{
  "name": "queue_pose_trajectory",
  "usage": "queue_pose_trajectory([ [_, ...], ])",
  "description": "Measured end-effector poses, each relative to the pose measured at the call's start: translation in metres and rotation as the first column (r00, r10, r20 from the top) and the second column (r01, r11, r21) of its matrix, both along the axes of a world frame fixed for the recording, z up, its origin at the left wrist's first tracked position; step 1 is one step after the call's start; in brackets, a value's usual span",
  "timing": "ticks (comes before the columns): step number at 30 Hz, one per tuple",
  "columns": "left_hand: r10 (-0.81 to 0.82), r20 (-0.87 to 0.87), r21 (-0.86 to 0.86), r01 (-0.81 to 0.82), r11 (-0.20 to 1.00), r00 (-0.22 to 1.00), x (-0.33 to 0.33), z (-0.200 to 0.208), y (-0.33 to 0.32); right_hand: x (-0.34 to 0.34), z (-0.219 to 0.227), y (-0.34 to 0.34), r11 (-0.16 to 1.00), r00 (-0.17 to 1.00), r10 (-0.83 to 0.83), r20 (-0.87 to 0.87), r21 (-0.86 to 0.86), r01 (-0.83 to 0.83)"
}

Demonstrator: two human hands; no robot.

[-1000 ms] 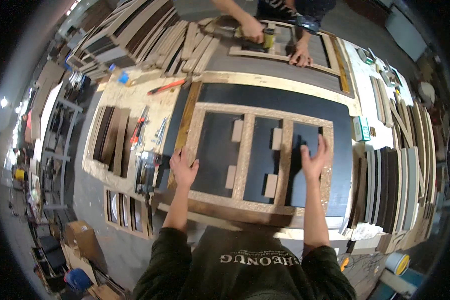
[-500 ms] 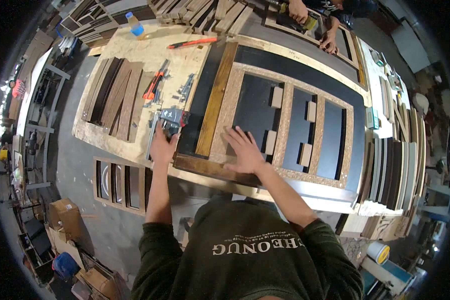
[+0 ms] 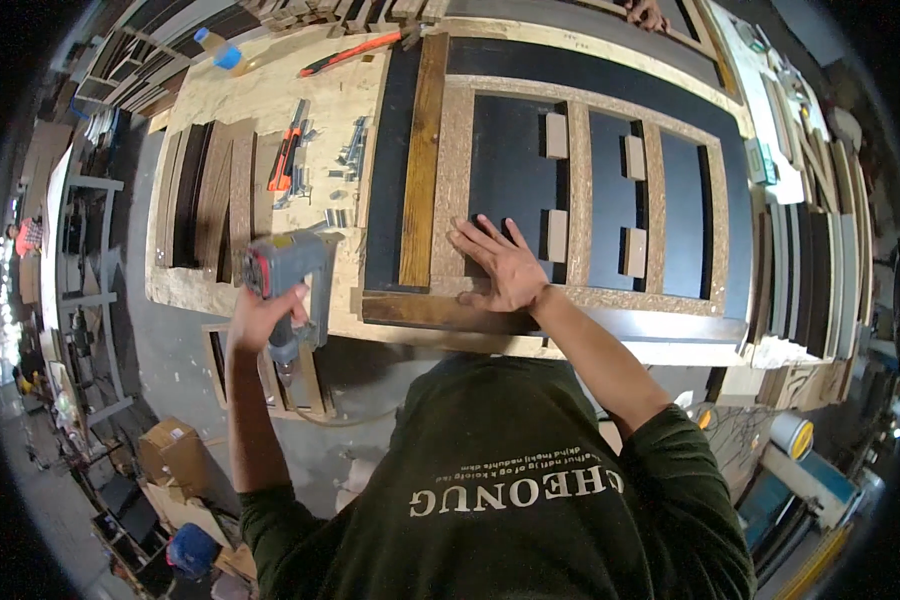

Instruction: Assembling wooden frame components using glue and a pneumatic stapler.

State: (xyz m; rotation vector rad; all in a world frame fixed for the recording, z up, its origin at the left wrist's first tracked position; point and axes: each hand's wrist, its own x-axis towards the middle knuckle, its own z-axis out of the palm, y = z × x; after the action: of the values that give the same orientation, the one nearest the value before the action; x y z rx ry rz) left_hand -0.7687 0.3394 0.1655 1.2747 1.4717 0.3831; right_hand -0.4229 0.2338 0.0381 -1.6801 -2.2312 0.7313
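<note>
My left hand (image 3: 262,320) is wrapped around the handle of a grey and red air nail gun (image 3: 315,275). The gun is lifted at the near left edge of the table, with a hose fitting hanging below. My right hand (image 3: 505,270) lies flat with fingers spread on the near left corner of a wooden frame (image 3: 578,190). That frame has several upright bars with small wood blocks (image 3: 556,235) against them, over a black board (image 3: 515,150). A stained wood strip (image 3: 425,170) borders it at left, and another strip (image 3: 410,307) runs along the near edge.
On the light tabletop (image 3: 260,95) lie brown wood strips (image 3: 215,190), an orange utility knife (image 3: 286,160), strips of metal nails (image 3: 354,150) and a long red tool (image 3: 350,53). A blue-capped bottle (image 3: 220,50) stands behind. Another person's hand (image 3: 648,14) shows at the far side.
My left hand has taken hold of the nail gun and brought it off the tabletop, toward me and left. My right hand stays spread on the frame. The view has shifted.
</note>
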Motion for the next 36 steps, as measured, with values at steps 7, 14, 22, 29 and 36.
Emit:
queue_pose_trajectory([
  [7, -0.549, -0.103, 0.003, 0.552, 0.834, 0.830, 0.058, 0.005, -0.004, -0.002, 0.000, -0.002, 0.995, 0.993, -0.062, -0.102, 0.072, 0.069],
  [14, -0.622, -0.639, -0.124, 0.737, 0.665, 0.454, 0.088, -0.019, -0.003, 0.000, 0.000, -0.001, 0.988, 0.986, -0.098, -0.132, 0.102, 0.112],
  [22, -0.696, -0.545, -0.185, 0.742, 0.644, 0.468, 0.120, -0.011, 0.001, 0.000, -0.007, -0.003, 0.986, 0.984, -0.115, -0.138, 0.100, 0.130],
  [29, -0.713, -0.506, -0.152, 0.763, 0.628, 0.486, 0.112, -0.022, 0.001, -0.001, -0.007, -0.003, 0.988, 0.987, -0.109, -0.118, 0.096, 0.121],
  [36, -0.651, -0.654, -0.064, 0.830, 0.554, 0.384, 0.112, -0.021, -0.006, 0.000, -0.007, -0.003, 0.989, 0.987, -0.110, -0.121, 0.086, 0.121],
])
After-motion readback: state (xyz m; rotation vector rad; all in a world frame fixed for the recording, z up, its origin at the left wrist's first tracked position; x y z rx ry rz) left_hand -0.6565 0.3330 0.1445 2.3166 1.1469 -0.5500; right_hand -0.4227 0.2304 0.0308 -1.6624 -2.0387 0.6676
